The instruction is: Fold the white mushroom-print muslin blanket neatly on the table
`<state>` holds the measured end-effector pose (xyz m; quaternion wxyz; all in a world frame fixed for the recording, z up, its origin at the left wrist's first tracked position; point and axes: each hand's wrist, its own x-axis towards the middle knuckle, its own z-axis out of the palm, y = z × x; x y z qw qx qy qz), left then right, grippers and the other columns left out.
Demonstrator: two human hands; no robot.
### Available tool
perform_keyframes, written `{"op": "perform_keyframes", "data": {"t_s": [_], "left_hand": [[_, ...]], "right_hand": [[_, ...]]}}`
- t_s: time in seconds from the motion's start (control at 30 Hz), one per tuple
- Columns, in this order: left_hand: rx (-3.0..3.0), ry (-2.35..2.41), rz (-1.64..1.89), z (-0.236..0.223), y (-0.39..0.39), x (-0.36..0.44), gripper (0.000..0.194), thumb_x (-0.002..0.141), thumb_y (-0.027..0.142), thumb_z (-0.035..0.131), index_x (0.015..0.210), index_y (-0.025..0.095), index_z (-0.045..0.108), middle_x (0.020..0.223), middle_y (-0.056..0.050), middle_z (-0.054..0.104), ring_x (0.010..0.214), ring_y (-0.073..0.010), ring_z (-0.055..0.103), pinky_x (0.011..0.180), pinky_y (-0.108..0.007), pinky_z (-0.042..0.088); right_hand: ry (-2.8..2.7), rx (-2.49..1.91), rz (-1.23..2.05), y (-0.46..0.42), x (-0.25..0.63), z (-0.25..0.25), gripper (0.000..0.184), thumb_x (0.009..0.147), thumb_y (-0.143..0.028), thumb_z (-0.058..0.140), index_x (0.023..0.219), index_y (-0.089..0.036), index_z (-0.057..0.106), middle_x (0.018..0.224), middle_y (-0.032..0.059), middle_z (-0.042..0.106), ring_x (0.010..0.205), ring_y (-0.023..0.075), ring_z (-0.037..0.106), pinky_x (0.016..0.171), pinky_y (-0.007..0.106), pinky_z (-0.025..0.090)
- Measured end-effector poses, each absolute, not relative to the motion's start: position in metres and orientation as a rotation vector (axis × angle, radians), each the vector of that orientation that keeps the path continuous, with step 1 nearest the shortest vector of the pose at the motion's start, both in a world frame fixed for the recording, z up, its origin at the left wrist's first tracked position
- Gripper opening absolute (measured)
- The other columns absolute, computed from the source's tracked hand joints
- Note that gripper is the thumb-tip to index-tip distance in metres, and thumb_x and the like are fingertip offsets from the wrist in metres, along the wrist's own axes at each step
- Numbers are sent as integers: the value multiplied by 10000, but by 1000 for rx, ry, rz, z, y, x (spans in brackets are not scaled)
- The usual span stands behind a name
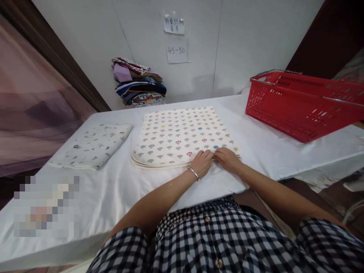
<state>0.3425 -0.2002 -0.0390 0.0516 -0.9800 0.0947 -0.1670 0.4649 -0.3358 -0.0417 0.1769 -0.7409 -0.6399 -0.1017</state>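
Observation:
A cream cloth [182,132] printed with small mushrooms lies folded in layers on the white-covered table, its rounded corners toward me. My left hand [203,163], with a silver bracelet at the wrist, has its fingers closed at the cloth's near edge. Right beside it, my right hand [227,159] pinches the same edge close to the right corner. The fingertips of both hands almost meet, and the edge between them is partly hidden.
A second folded cloth [98,146] with a leafy print lies at the left. Behind stands a pile of folded fabrics [139,83] by the wall. A red plastic basket [301,106] occupies the right side. The satin tablecloth [113,197] hangs over the near edge. The lower left is pixelated.

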Motion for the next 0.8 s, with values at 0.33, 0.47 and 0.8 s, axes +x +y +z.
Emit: {"op": "perform_keyframes", "data": {"t_s": [0.33, 0.47, 0.8], "left_hand": [[-3191, 60, -537, -38, -200, 334, 139, 857, 153, 455, 875, 171, 592, 1088, -55, 585, 1032, -179, 496, 869, -348, 370], [-3199, 48, -480, -38, -201, 335, 146, 855, 129, 441, 898, 166, 575, 1084, -61, 593, 991, -173, 529, 848, -344, 377], [-3164, -87, -460, -34, -195, 322, 166, 828, 215, 517, 984, 159, 504, 1071, -72, 573, 961, -212, 515, 798, -359, 389]], "right_hand": [[-1934, -1996, -200, -349, 463, -38, 237, 892, -301, 440, 1013, -162, 590, 975, 104, 592, 912, 211, 509, 767, 340, 400], [-1925, -2062, -247, -349, 464, -41, 250, 906, -264, 412, 1055, -152, 579, 984, 104, 596, 926, 214, 509, 772, 342, 400], [-1911, -2088, -285, -347, 467, -43, 247, 921, -215, 382, 1023, -162, 600, 959, 94, 613, 898, 205, 525, 768, 339, 417]]}}
